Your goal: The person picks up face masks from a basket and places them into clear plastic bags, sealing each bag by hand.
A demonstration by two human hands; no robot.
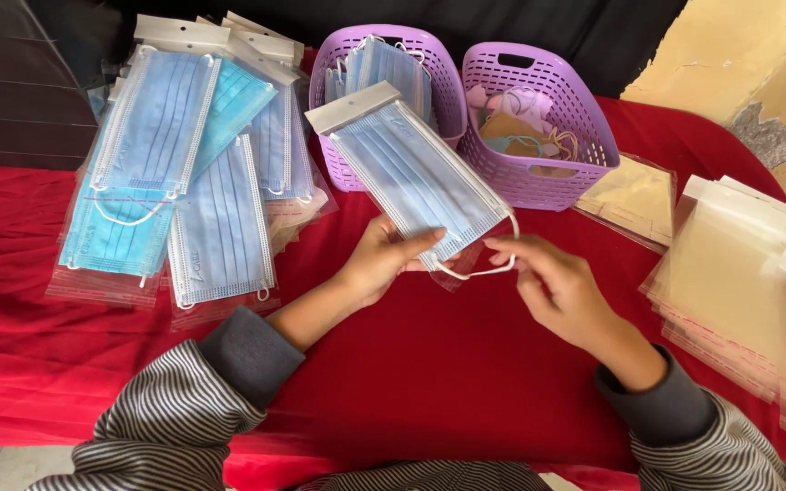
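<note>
Left hand (384,259) grips bagged blue face mask (411,177), long axis tilted up-left; right hand (552,282) pinches ear loop (479,270). Red tablecloth (429,364) bare below; purple baskets (539,118) just behind.

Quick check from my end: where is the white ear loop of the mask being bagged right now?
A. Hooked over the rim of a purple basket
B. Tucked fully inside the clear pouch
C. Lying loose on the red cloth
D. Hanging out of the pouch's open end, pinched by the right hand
D: the ear loop sticks out of the clear pouch, with the right hand pinching it while the left hand holds the pouch.
</note>
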